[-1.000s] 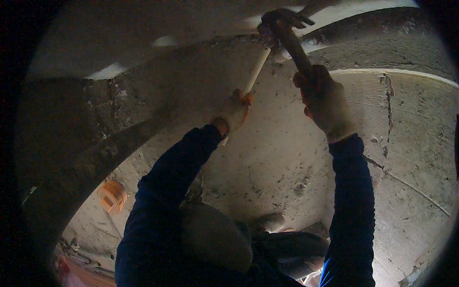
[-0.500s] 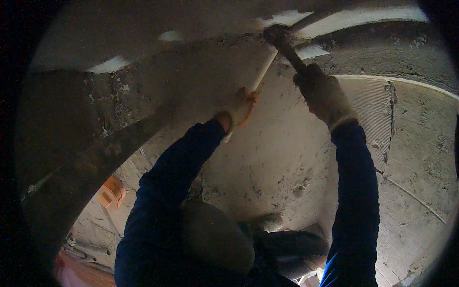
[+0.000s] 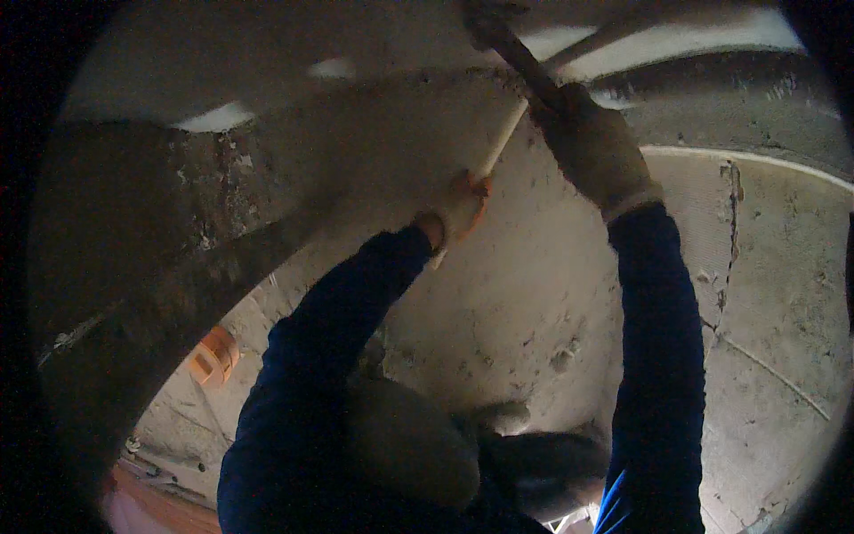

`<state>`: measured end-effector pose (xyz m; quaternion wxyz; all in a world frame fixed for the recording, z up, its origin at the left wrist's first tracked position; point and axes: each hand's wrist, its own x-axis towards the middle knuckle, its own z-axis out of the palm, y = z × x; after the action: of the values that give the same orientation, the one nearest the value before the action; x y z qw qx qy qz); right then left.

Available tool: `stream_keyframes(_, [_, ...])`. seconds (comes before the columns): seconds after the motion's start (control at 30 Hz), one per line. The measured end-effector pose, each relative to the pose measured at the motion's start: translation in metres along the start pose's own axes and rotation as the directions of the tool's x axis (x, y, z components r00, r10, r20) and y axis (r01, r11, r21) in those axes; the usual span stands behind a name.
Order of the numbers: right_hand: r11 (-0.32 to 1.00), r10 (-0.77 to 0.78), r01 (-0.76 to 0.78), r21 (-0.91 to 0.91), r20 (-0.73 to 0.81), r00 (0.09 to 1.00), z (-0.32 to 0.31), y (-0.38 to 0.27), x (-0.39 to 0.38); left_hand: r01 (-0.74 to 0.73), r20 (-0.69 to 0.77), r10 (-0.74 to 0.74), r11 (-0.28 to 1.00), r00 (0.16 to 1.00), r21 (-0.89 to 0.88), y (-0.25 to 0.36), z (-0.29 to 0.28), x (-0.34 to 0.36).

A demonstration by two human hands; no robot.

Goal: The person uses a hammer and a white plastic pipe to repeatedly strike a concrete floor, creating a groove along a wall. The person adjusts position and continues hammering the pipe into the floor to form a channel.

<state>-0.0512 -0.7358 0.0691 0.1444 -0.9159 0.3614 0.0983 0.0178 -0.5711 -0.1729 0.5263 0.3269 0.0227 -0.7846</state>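
Filling the middle, rough grey concrete (image 3: 534,294) is seen. A claw hammer (image 3: 529,71) is wrapped in the right hand (image 3: 592,147); a pale rod (image 3: 505,138), slanting below the hammer's head, is squeezed in the left hand (image 3: 463,209). If a swing went crooked, that hand could be hit.

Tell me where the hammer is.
In the head view, the hammer is at the top, right of centre, held in the right hand above the pale rod.

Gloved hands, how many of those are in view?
2: the left hand, gripping the pale rod, and the right hand, holding the hammer by its handle. Others could be hidden in the dark.
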Motion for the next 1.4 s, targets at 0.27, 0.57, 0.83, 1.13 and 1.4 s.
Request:
stream_keyframes(0.27, [0.961, 0.05, -0.027, -0.276, 0.076, 0.996, 0.004, 0.0, 0.013, -0.012, -0.09, 0.025, 0.988, 0.996, 0.152, 0.005, -0.017, 0.021])
stream_keyframes(0.57, [0.999, -0.051, 0.053, 0.004, -0.24, 0.969, -0.01, -0.002, -0.014, -0.033, -0.162, 0.116, 0.897, 0.98, 0.441, 0.01, 0.024, -0.011])
stream_keyframes(0.83, [0.917, 0.231, -0.318, 0.241, 0.329, 0.916, -0.005, 0.013, 0.017, 0.013, 0.034, -0.02, 0.981, 0.999, 0.194, 0.02, -0.004, -0.008])
stream_keyframes(1.13, [0.439, 0.48, -0.671, 0.597, 0.475, 0.737, 0.074, 0.061, -0.135, 0.102, 0.113, -0.094, 0.992, 0.989, -0.068, 0.017, 0.006, -0.012])
stream_keyframes(1.4, [0.077, 0.489, -0.666, 0.742, 0.554, 0.674, 0.129, 0.064, -0.171, -0.138, 0.144, 0.107, 0.965, 0.984, 0.224, -0.013, -0.017, 0.002])
